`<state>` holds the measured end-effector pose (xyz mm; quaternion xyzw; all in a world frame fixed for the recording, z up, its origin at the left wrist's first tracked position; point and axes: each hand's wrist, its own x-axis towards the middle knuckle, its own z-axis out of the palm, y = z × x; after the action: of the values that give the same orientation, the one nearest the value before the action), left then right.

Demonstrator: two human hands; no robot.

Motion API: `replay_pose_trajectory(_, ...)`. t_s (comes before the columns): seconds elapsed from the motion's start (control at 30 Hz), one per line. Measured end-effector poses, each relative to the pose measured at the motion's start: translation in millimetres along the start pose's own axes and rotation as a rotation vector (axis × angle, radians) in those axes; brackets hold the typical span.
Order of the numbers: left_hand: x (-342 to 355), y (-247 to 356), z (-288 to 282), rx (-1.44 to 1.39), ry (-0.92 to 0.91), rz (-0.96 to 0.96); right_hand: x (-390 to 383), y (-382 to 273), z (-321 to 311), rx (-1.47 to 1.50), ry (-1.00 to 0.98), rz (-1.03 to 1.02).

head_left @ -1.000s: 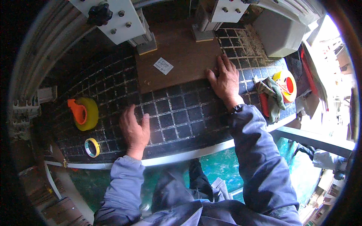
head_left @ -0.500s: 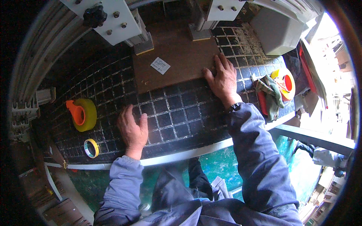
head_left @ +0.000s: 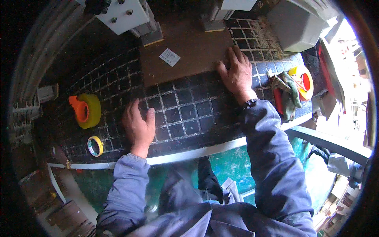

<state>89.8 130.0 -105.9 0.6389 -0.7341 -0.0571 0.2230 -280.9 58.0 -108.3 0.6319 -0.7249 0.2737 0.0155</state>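
A flat brown board [head_left: 189,55] lies on the black gridded table top [head_left: 181,114], its far end under two machine clamp feet. On the board's left part is a white printed label [head_left: 169,57]. My right hand [head_left: 239,75] rests at the board's right near corner, fingers stretched along its edge and thumb apart. My left hand [head_left: 139,126] lies on the gridded surface, nearer to me than the board, with fingers extended and thumb spread. Neither hand holds anything.
Left of my left hand are a yellow tape roll on an orange dispenser [head_left: 87,111] and a small yellow tape roll [head_left: 95,146]. At right lie a green-grey glove [head_left: 290,94] and another tape dispenser [head_left: 303,83]. Clamp feet [head_left: 152,36] and a grey housing [head_left: 294,25] stand behind.
The view has shifted slightly, so the table and board sit higher in the picture. Both hands keep nearly the same pose and place on the table and board.
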Motion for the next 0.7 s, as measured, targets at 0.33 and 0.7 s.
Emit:
replay_pose_trajectory(0.33, 1.9, 0.1, 1.2, -0.027, 0.019, 0.026, 0.9, 2.5, 2.6, -0.019, -0.009, 0.003)
replay_pose_trajectory(0.7, 0.1, -4.0, 3.8, -0.039, 0.026, 0.028, -0.1, 2.5, 2.6, -0.021, -0.007, 0.007)
